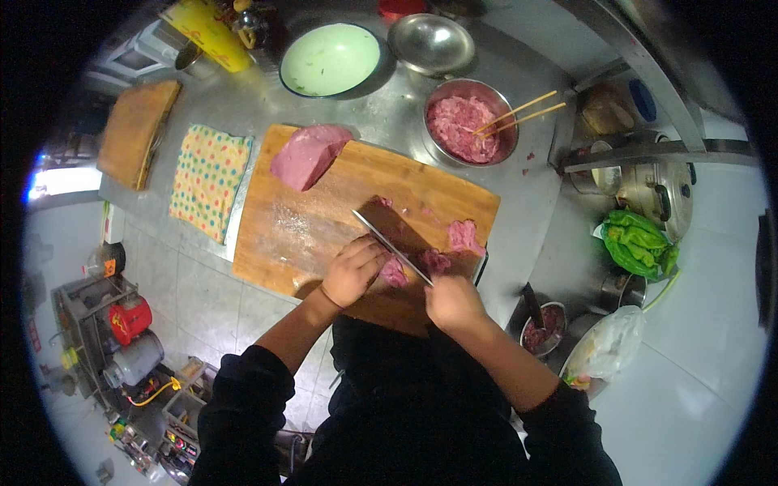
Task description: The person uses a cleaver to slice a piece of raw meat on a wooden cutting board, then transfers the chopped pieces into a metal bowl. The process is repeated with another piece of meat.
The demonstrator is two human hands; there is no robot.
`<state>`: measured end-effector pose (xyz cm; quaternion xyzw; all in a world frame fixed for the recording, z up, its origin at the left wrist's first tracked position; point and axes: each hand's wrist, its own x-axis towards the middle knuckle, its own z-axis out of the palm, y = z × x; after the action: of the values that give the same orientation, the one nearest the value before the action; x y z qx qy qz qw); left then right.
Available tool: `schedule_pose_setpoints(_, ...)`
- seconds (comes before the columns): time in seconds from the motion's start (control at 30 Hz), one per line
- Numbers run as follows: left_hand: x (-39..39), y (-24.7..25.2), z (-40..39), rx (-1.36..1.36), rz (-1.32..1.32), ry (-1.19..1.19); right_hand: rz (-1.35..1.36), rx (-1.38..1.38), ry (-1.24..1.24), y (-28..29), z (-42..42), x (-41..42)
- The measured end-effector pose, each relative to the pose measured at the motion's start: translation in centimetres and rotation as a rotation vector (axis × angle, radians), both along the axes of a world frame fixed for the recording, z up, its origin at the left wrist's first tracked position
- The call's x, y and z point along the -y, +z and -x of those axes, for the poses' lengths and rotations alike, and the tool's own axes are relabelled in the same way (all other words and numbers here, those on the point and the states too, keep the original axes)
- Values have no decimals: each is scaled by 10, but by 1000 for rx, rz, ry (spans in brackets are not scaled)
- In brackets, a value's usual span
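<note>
My right hand (457, 305) grips a kitchen knife (394, 248), its blade slanting up and left over the wooden cutting board (304, 240). The knife's handle is hidden in the fist. Close beside the blade, my left hand (354, 271) has its fingers curled against a small piece of raw meat (394, 273), partly covering it. Thin meat slices (464, 236) lie near the board's right edge, and another bit of meat (436, 261) sits in shadow just right of the blade. A large block of raw meat (310, 156) rests at the board's far left corner.
Beyond the board stand a steel bowl of sliced meat (465, 124) with chopsticks (519, 115), a pale green enamel basin (331, 61) and an empty metal bowl (430, 44). A dotted cloth (209, 181) lies left. Green peppers (638, 243) are at right.
</note>
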<state>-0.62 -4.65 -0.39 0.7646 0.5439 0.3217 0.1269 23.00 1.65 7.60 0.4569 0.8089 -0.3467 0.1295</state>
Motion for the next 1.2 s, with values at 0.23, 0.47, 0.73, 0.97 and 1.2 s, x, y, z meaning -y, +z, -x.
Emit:
schedule_pose_setpoints(0.23, 0, 3, 1, 24, -6, 26, -51, -76, 49, 2, 3, -24)
schedule_pose_setpoints(0.47, 8, 4, -6, -10, -23, 77, 24, 49, 64, 39, -11, -15)
schedule_pose_setpoints(0.73, 8, 3, -6, -13, 15, 37, 83, 53, 24, 21, -3, -5)
schedule_pose_setpoints(0.97, 9, 8, -5, -74, -54, 51, -5, -5, 27, 6, 21, -20)
schedule_pose_setpoints(1.2, 5, 18, -2, 7, -54, 113, 5, 18, 57, 5, -28, -28)
